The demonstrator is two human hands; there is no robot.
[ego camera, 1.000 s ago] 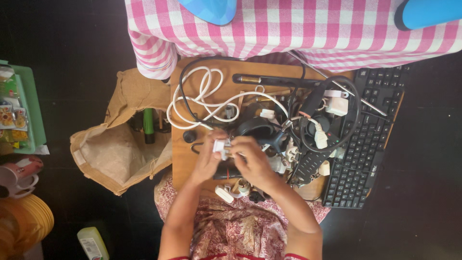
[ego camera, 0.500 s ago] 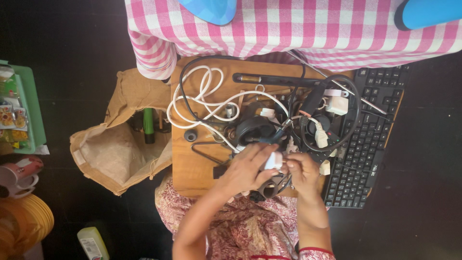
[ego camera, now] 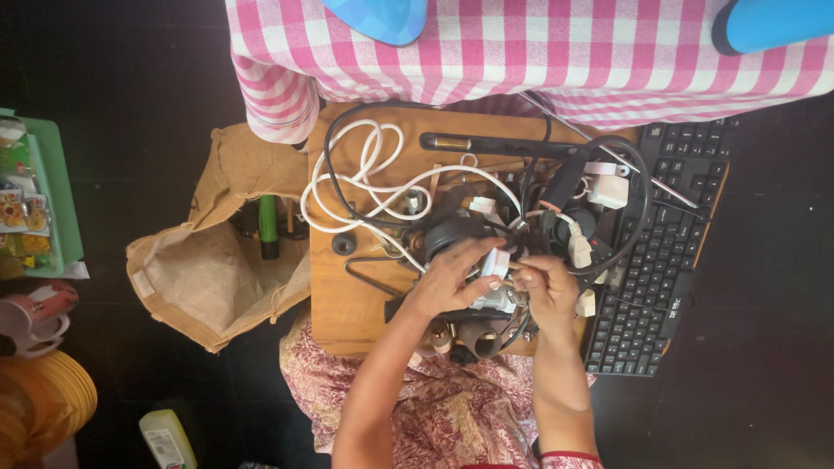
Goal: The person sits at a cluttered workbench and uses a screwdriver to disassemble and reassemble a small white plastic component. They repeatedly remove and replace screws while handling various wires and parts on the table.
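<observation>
Holding steady, both hands (ego camera: 499,282) keep gripping the white plug (ego camera: 495,263)

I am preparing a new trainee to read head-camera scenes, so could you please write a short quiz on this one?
1. True or false: both hands are on the small white plug-like piece above the wooden board.
2. What lies on the right edge of the board?
A. a black keyboard
B. a green tray
C. a brown paper bag
3. What colour is the looped cable on the left part of the board?

Key
1. True: the left hand and the right hand meet on it.
2. A: the black keyboard; the brown paper bag lies on the left.
3. White.
</observation>
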